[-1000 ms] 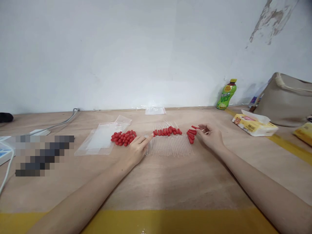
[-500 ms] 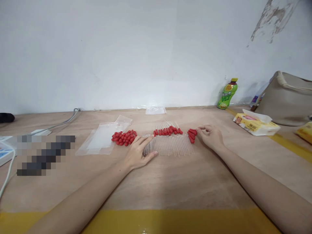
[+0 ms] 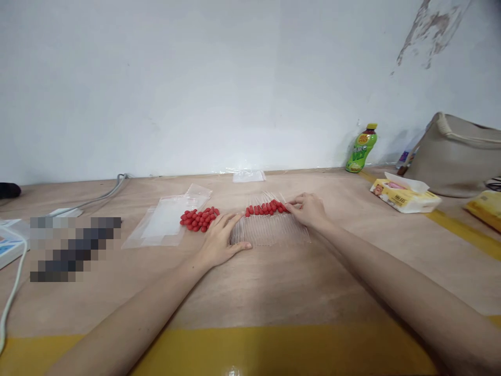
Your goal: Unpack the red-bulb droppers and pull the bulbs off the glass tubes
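Observation:
A row of clear thin plastic sticks [image 3: 274,231] lies side by side on the table, and red oblong pieces [image 3: 264,209] run across its upper part. Over the left end of the row rests my left hand [image 3: 221,237], its fingers stretched out and thumb apart, touching the sticks. My right hand [image 3: 309,210] is at the right end of the red line, thumb and index finger pinched together against the last pieces. What sits between those fingertips is hidden. A loose pile of red oblong pieces [image 3: 199,219] lies just left of my left hand.
Clear plastic bags [image 3: 162,222] lie left of the pile, with another bag [image 3: 249,176] by the wall. A green bottle [image 3: 360,149], a tissue pack [image 3: 405,194] and a beige bag [image 3: 456,154] stand at the right. A cable [image 3: 97,197] and a blurred dark object [image 3: 76,250] are at the left.
My right hand has moved left, from the small separate group of red pieces to the end of the row. That group no longer shows. My left hand stays in place.

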Available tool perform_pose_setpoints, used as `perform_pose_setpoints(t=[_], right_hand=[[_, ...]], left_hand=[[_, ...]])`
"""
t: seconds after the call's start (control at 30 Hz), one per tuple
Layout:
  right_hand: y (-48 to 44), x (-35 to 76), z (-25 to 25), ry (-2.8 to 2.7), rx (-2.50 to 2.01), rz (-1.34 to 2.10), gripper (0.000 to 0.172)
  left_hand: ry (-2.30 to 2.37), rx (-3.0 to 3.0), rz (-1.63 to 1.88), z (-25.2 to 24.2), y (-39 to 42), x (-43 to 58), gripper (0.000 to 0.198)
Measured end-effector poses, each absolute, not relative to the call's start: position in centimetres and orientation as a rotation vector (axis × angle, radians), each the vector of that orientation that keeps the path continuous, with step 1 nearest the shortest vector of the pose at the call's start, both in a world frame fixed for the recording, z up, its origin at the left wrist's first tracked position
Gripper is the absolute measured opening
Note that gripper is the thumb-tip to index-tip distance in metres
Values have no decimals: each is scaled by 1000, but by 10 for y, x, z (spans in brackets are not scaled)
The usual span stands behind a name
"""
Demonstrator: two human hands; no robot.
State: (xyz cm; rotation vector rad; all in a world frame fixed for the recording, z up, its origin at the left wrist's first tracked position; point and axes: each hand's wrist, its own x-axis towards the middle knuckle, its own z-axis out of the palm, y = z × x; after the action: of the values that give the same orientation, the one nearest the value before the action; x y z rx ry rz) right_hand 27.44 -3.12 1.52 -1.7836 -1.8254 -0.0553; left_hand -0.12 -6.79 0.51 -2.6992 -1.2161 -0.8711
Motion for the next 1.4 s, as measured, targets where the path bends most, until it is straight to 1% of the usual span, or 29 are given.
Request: perform_pose_setpoints(t=[0.1,0.2,0.27,0.43,0.53,0.63,0.73,0.8,0.93,1.13,1.2,1.33,1.4], right_hand=[[-20,258,18,-1819,-1854,-42,29],[-13,250,15,-1807,-1864,-48,28],[-10,248,14,-1790,-1857,-47,26],[-14,249,19,-1725,-1844,-40,23],[-29,255,24,-1768,-1675,-72,20],[-55,263,21,-1911,-1328,-193,14],[-86,267,11,-2046,-1025,-399,11],[-101,266,4,-2092,-858,-498,11],[-110,261,-3,-2038,-779,-501,11],[-107,259,-1,-2096,-800,-404,8],[-108,258,1,-2154,-828,-390,10],[-109,248,1,-2218,-891,-416,28],[-106,241,-1,-2243,-881,-447,27]], left_hand=[[-1217,-2696,-873,5,-69,-2,74],[-1202,-2671,-897,6,-71,-1,74],[-1177,-2662,-918,6,-72,0,69],[-1155,-2636,-953,2,-69,-1,49],[-1176,-2594,-974,-2,-67,-1,47],[-1138,-2509,-1013,-3,-68,2,47],[-995,-2452,-1004,1,-74,10,46],[-840,-2465,-949,4,-79,15,42],[-596,-2464,-879,6,-85,23,27],[-582,-2443,-941,2,-79,26,15],[-566,-2456,-926,1,-78,27,14],[-546,-2475,-914,0,-78,28,15],[-535,-2482,-927,-1,-78,28,15]])
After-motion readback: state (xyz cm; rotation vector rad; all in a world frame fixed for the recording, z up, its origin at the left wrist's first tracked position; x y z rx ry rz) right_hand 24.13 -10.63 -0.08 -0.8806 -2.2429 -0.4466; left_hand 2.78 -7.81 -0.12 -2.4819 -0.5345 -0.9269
